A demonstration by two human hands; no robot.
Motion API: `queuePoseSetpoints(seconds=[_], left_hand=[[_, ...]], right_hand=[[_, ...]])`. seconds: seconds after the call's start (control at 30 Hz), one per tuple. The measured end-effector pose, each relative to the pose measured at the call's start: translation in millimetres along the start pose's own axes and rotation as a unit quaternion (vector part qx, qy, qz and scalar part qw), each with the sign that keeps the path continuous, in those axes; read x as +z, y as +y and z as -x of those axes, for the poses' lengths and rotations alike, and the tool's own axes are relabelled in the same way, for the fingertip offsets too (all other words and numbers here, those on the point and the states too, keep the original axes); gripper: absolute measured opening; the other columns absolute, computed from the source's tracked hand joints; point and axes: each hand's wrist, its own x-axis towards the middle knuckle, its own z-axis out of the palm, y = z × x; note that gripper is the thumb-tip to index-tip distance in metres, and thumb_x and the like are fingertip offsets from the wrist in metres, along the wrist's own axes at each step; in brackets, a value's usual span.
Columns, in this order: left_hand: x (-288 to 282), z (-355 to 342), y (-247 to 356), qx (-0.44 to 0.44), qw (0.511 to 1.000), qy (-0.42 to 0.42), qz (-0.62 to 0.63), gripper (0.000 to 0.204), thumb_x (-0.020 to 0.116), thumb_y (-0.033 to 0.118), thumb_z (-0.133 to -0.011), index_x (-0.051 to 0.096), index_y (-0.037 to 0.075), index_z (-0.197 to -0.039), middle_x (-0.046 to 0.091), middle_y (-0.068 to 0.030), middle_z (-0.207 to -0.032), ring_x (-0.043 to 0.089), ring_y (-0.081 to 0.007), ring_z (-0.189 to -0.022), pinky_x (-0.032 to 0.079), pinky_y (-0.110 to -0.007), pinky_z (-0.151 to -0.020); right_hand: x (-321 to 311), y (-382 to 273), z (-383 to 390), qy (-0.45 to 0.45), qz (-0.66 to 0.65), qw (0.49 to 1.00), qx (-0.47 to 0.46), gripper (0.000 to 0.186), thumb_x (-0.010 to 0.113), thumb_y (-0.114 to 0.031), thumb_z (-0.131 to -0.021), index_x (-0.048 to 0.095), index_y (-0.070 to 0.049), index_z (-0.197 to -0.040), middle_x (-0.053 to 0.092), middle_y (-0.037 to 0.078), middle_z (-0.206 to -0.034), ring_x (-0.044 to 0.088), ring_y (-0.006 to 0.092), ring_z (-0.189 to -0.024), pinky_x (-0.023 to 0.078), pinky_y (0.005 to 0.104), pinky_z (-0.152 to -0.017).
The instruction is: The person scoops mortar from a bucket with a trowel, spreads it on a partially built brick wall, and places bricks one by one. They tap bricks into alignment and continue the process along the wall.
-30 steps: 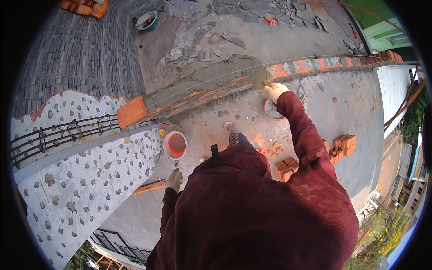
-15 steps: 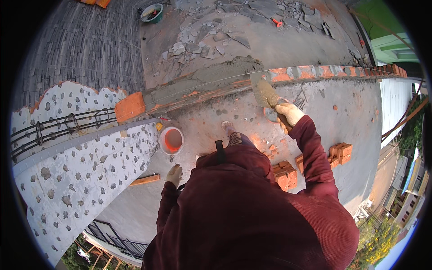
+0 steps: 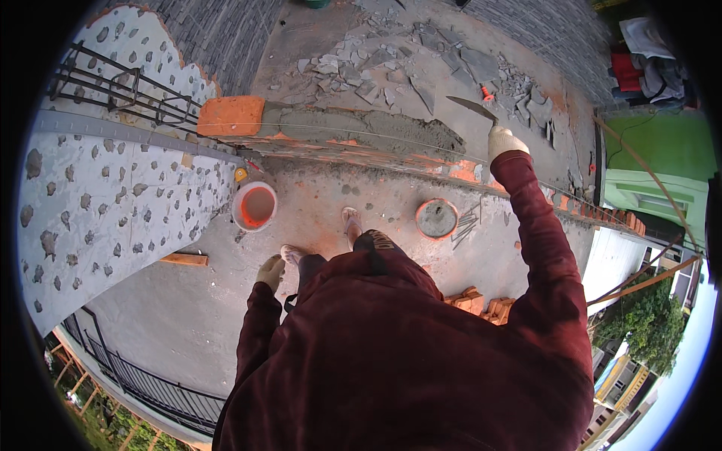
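Grey trowel (image 3: 474, 107) — slim, pointed, tilted — in right hand (image 3: 507, 142).

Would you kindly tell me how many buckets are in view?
3: a white bucket left of the feet, an orange-rimmed bucket to their right, and a green bucket cut off at the top. Others may be hidden.

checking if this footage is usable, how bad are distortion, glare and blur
In the head view, the railing looks bowed and the corners go black; in the head view, the sky is bright at lower right; in the head view, the trowel in the right hand has a readable outline, without obvious blur.
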Motion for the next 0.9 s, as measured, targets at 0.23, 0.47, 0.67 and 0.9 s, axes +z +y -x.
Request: queuePoseSetpoints(seconds=[0.23, 0.47, 0.67, 0.9], left_hand=[[-8.1, 31.3, -80.1, -0.008, 0.979, 0.086, 0.182, 0.057, 0.065, 0.036, -0.097, 0.054, 0.011, -0.147, 0.065, -0.0049, -0.121, 0.065, -0.0188, -0.097, 0.053, -0.036, -0.081], [-28.9, 58.6, -185.3, -0.124, 0.934, 0.136, 0.307, 0.054, 0.065, 0.033, -0.096, 0.055, 0.014, -0.145, 0.064, 0.0001, -0.114, 0.064, -0.0160, -0.089, 0.052, -0.035, -0.073], [-56.0, 63.2, -203.9, -0.079, 0.919, 0.181, 0.342, 0.057, 0.065, 0.032, -0.095, 0.053, 0.014, -0.147, 0.065, -0.0004, -0.113, 0.064, -0.0163, -0.089, 0.052, -0.035, -0.074], [-59.0, 57.3, -174.7, -0.023, 0.942, 0.144, 0.301, 0.056, 0.066, 0.034, -0.096, 0.054, 0.012, -0.147, 0.067, -0.0045, -0.124, 0.066, -0.0205, -0.100, 0.053, -0.036, -0.080]], right_hand=[[40.0, -60.5, -81.2, -0.178, -0.080, 0.977, -0.087, 0.043, 0.060, -0.016, -0.091, 0.066, -0.012, -0.134, 0.069, 0.018, -0.128, 0.066, 0.0354, -0.120, 0.051, 0.0417, -0.100], [6.1, -193.7, -112.5, -0.219, -0.030, 0.954, -0.201, 0.041, 0.060, -0.014, -0.091, 0.069, -0.010, -0.131, 0.070, 0.019, -0.126, 0.067, 0.0366, -0.114, 0.053, 0.0424, -0.095], [-121.7, -361.9, -90.8, -0.170, 0.316, 0.777, -0.517, 0.040, 0.062, -0.023, -0.090, 0.071, -0.004, -0.124, 0.074, 0.020, -0.114, 0.071, 0.0374, -0.103, 0.056, 0.0424, -0.083], [-234.0, -324.1, -27.1, -0.128, -0.234, 0.938, -0.222, 0.035, 0.057, -0.020, -0.091, 0.061, 0.001, -0.118, 0.071, 0.026, -0.104, 0.070, 0.0436, -0.095, 0.055, 0.0471, -0.083]])
